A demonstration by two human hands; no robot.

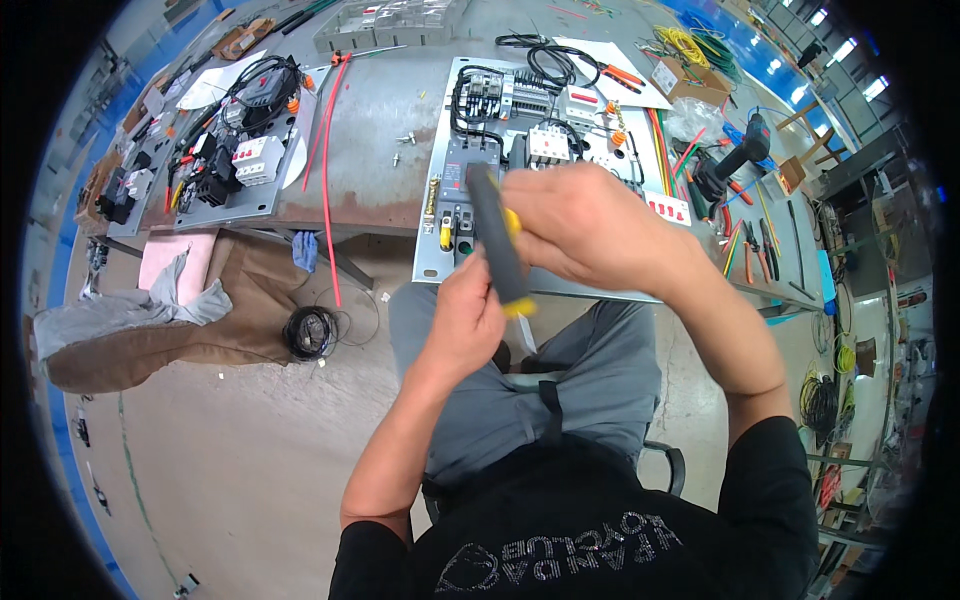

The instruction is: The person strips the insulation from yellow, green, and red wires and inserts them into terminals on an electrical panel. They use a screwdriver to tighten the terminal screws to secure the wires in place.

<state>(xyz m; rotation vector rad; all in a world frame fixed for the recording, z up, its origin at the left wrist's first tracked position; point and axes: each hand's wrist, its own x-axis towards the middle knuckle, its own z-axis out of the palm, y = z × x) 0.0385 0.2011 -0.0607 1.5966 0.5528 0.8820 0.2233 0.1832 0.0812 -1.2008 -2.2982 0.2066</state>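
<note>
A dark grey hand tool with yellow ends (497, 240) slants in front of me above the near edge of the bench; blur hides its exact kind. From its lower end a flat silvery piece (526, 335) points down toward my lap. My right hand (590, 225) closes on the tool from the right. Lower down, my left hand (465, 315) is closed against its other side, fingers partly hidden. Just beyond lies a metal mounting plate (432, 262) carrying a circuit breaker (470, 165), contactors (548, 147) and black wiring. My hands cover part of that plate.
Another fitted plate (262, 208) lies on the bench to the left, beside red tubing (328, 180) and loose screws (403, 138). At right are a black power drill (740, 160), pliers (768, 262) and a cardboard box (690, 80). A cable coil (310, 332) lies on the floor.
</note>
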